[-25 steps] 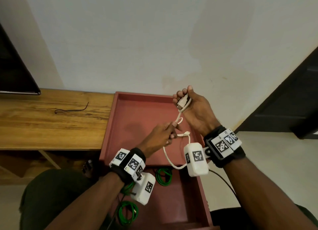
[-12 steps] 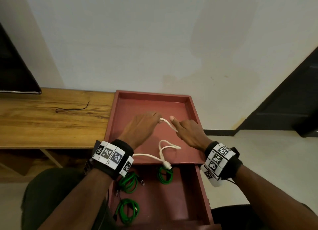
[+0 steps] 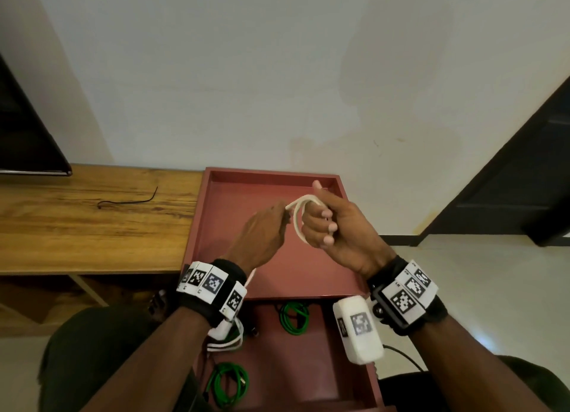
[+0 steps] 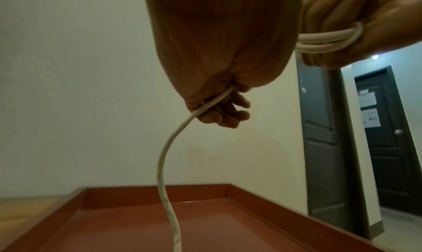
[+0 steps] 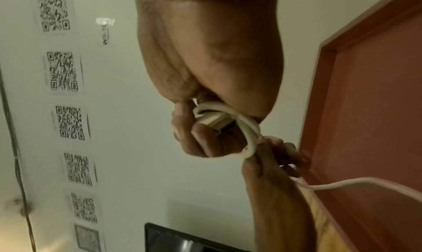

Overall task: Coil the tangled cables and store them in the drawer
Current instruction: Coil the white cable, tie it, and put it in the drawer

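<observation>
White cable (image 3: 296, 223) looped round curled right hand (image 3: 336, 229) fingers — left hand (image 3: 262, 235) pinches the strand, probably thumb-and-forefinger — above red tray (image 3: 216, 226).

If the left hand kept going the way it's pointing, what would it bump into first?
Probably the right hand: the left hand points at it, holding the white cable looped round its fingers. Depth looks close.
</observation>
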